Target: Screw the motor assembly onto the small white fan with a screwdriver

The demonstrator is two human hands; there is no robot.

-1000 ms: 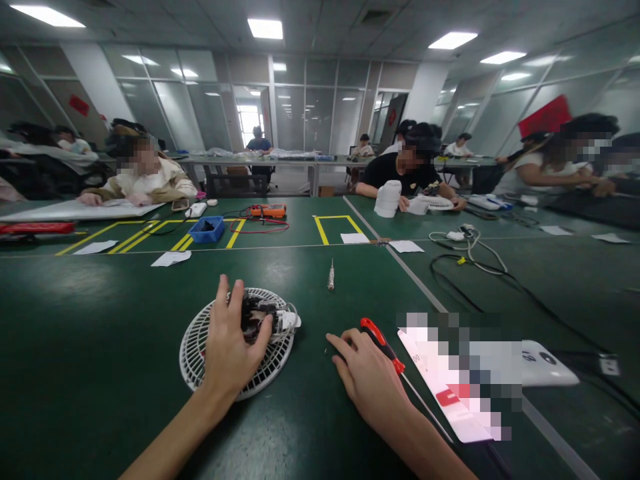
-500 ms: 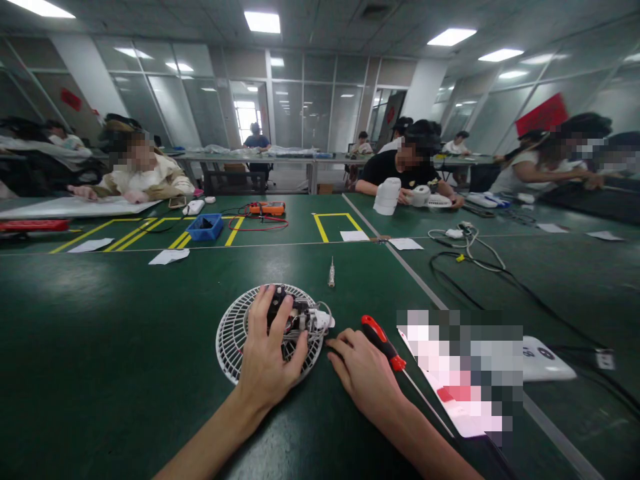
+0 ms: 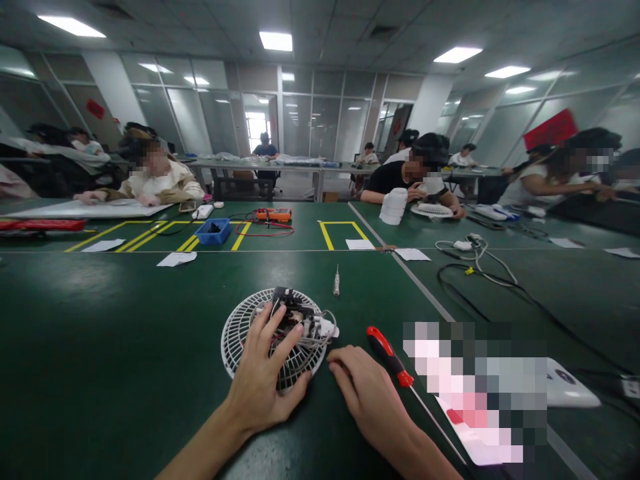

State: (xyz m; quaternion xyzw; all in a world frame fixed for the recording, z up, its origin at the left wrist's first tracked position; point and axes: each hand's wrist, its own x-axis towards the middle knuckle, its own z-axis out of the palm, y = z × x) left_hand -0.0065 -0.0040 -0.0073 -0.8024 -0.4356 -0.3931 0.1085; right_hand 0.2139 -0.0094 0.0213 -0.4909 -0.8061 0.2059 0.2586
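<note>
A round white fan grille [image 3: 235, 350] lies on the green table, carrying a fan motor assembly [image 3: 295, 317] with black and white parts and loose wires. My left hand [image 3: 267, 373] lies over its near left side, fingers spread against the assembly and thumb over the grille's near edge; it grips nothing. Just right of the grille, my right hand [image 3: 367, 390] rests low over the table. Its fingers are curled and their tips close together; whatever may be between them is hidden. Beside it lies a screwdriver [image 3: 390, 353] with a red and black handle.
A small clear-handled screwdriver [image 3: 337, 283] lies beyond the grille. At right are a partly blurred pinkish flat item [image 3: 480, 450], a white device [image 3: 573, 383] and cables [image 3: 493, 267]. Farther off stand a blue bin [image 3: 213, 232], an orange meter [image 3: 273, 215] and a white fan part [image 3: 394, 207]. Co-workers sit opposite.
My left hand has slid back toward me, uncovering more of the motor assembly. The right hand's fingertips have drawn closer together. The whole view has shifted slightly.
</note>
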